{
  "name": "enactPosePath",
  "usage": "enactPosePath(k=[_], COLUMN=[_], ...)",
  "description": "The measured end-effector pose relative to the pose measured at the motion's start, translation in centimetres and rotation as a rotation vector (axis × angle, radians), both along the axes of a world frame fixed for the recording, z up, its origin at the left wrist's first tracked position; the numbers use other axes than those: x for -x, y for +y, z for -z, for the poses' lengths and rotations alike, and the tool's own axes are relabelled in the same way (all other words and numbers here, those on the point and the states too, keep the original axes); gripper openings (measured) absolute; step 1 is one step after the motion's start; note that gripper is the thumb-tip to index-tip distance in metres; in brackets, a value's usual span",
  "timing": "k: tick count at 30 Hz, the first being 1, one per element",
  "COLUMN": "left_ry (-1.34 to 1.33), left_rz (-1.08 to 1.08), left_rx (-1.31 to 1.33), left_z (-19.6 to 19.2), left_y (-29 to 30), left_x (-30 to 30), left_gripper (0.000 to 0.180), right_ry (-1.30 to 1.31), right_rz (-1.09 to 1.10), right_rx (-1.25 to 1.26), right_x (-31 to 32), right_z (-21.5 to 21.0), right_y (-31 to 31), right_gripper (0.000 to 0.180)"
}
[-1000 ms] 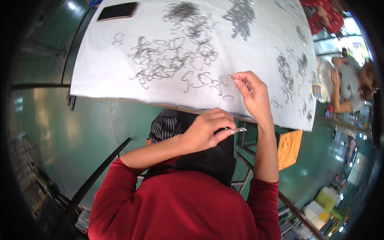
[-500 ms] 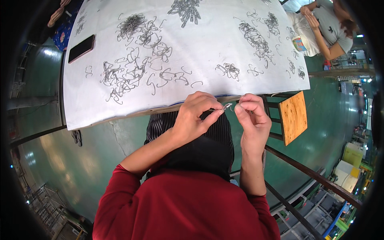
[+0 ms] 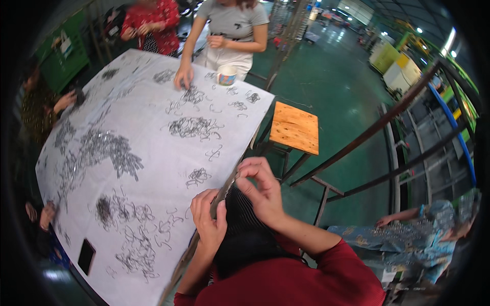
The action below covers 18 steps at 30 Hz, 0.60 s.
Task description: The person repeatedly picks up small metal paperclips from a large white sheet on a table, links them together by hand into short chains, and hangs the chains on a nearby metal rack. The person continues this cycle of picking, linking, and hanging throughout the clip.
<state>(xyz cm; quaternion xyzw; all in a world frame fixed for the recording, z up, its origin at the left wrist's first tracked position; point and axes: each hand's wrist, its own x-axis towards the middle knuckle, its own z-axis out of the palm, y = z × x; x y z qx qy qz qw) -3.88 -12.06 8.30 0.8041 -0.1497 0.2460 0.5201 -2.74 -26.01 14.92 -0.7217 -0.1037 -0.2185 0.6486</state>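
My left hand (image 3: pixel 209 219) is at the near edge of the white-covered table (image 3: pixel 158 158), its fingers curled against the thumb; what they hold is hidden. My right hand (image 3: pixel 261 191) pinches a small shiny metal piece (image 3: pixel 236 176) between thumb and fingertips, just off the table edge. The hands are close together but apart, above my lap. Thin bent wire hooks lie in loose heaps, one small heap (image 3: pixel 198 177) nearest my hands and a larger tangle (image 3: pixel 137 250) to the left. A pile of slim metal pieces (image 3: pixel 109 150) spreads farther in.
A phone (image 3: pixel 87 256) lies near the left corner. A paper cup (image 3: pixel 226 76) stands at the far edge, where a co-worker's hand (image 3: pixel 184 76) touches hooks. Right of the table are a wooden-topped stool (image 3: pixel 294 127) and a metal rail (image 3: pixel 357 145). Other people sit or stand around.
My view has swung to the right, bringing more co-workers and the rail into sight. My hands stay near each other; the small metal clip at my left fingertips no longer shows clearly.
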Motion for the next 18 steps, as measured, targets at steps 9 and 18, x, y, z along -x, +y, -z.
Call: enactPosePath(k=[9, 18], left_ry=[0.057, -0.014], left_rz=[0.081, 0.316], left_rx=[0.05, -0.23], left_z=[3.1, 8.8], left_y=[2.4, 0.8], left_x=[-1.5, -5.3], left_gripper=[0.019, 0.023], right_ry=[-0.165, -0.436], right_rz=[0.279, 0.568], right_rx=[-0.062, 0.066], right_x=[1.2, 7.7], right_z=[-13.2, -28.1], right_y=[-5.5, -15.4], right_gripper=[0.007, 0.029])
